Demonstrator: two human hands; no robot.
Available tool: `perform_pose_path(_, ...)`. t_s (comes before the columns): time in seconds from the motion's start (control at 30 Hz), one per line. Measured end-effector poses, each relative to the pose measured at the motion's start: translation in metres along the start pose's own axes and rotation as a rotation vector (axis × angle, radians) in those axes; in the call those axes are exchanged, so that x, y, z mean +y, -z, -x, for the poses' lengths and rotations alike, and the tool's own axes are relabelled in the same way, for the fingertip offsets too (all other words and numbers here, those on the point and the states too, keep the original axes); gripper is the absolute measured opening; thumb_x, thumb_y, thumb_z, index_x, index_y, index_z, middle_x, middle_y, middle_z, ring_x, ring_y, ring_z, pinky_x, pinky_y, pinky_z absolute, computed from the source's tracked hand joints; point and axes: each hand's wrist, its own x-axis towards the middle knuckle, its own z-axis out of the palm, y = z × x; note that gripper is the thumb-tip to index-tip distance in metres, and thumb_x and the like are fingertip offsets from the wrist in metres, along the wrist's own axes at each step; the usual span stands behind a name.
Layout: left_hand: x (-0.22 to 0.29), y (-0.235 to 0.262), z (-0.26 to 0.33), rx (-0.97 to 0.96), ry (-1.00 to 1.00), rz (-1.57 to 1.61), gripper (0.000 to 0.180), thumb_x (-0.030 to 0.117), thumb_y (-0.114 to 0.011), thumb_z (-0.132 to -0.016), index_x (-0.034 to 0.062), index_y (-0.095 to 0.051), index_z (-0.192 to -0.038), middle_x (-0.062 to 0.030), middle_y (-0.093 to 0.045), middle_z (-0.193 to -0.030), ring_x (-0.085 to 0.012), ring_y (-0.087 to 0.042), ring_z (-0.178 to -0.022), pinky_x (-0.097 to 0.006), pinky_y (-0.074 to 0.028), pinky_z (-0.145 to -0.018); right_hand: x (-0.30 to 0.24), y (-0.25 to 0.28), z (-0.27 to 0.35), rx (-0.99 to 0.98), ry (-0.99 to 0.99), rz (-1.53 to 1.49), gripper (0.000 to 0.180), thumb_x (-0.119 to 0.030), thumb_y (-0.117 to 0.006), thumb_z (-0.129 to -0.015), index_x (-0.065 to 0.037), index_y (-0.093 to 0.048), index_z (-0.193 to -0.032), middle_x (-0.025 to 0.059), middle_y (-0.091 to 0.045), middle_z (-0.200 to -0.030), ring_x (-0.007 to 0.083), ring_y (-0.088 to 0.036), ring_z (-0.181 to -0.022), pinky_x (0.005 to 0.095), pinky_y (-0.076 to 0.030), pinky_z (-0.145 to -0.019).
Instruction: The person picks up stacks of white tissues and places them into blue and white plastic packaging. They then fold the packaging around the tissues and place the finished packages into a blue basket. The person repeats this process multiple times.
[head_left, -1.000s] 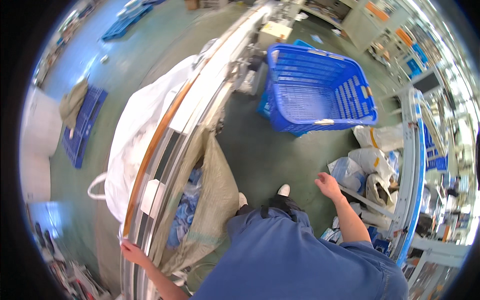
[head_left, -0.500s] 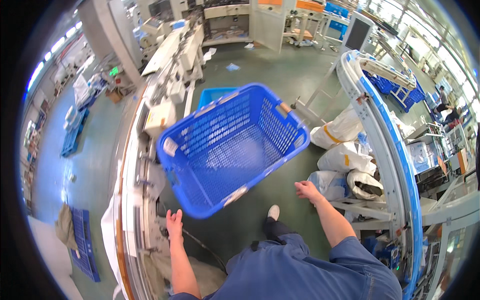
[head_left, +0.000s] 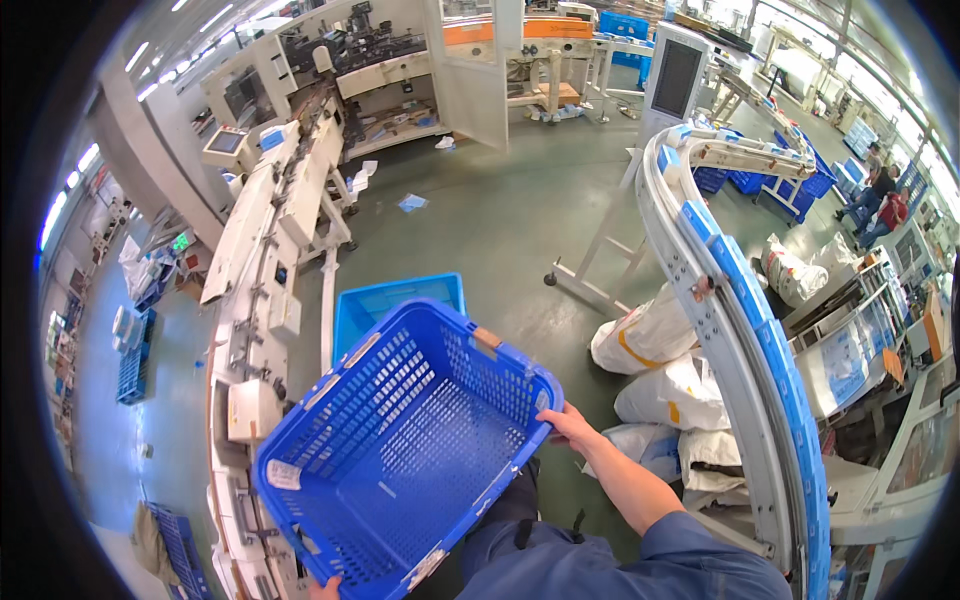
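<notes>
A blue plastic laundry-style basket [head_left: 400,455] with slotted walls hangs tilted in front of me, and nothing lies in it. My right hand [head_left: 568,425] is closed on the rim at its right end, thumb over the edge. At its near left corner, low in the picture, a few fingers of my left hand [head_left: 325,588] show against the basket; they appear to grip it, and the rest of that hand is cut off. Behind the basket's far side stands a lighter blue bin [head_left: 400,296], partly covered by it.
A long white machine line [head_left: 270,240] runs along my left. To my right curves a metal conveyor [head_left: 735,270] with blue pieces on it. White sacks [head_left: 675,390] stand beneath its inner side. A wheeled stand [head_left: 590,285] and scraps [head_left: 412,203] are on the floor ahead.
Both hands were apart from the basket; now they have hold of it. The basket sits lower and further left in the picture, and the view has tipped up toward the far machines.
</notes>
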Motion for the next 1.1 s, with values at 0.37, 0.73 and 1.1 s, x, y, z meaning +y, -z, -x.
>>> perform_pose_path(0.37,0.341,-0.023,0.026,0.162,-0.142,-0.541,0.049,0.028,-0.064,-0.086,-0.0109,-0.060,-0.114,-0.0260,-0.066,-0.107,-0.0365,-0.062,-0.092,-0.043,-0.049,-0.086,-0.159,0.055,-0.148,0.031,-0.102,-0.177,0.031,-0.015,-0.069,-0.072,0.001,-0.062,-0.097,0.0104,-0.066,-0.082,0.0227,-0.067,-0.068,0.0408,-0.060,-0.065)
perform_pose_path(0.73,0.635,-0.219,-0.105,0.281,-0.463,-0.698,0.062,0.041,-0.060,-0.086,-0.0108,-0.057,-0.119,-0.0306,-0.059,-0.117,-0.0408,-0.056,-0.108,-0.042,-0.041,-0.098,-0.373,0.158,-0.351,0.163,0.155,-0.486,0.025,-0.017,-0.066,-0.074,-0.001,-0.061,-0.093,0.0069,-0.064,-0.076,0.0177,-0.064,-0.062,0.0356,-0.057,-0.057)
perform_pose_path(1.1,0.939,-0.471,-0.275,-0.349,-0.347,0.140,0.047,0.009,-0.060,-0.071,-0.0105,-0.056,-0.114,-0.0207,-0.065,-0.103,-0.0321,-0.065,-0.089,-0.043,-0.053,-0.081,-0.643,0.294,-0.558,0.388,0.217,-0.399,0.029,-0.020,-0.063,-0.077,0.003,-0.061,-0.093,0.0093,-0.064,-0.075,0.0199,-0.066,-0.061,0.0342,-0.057,-0.056)
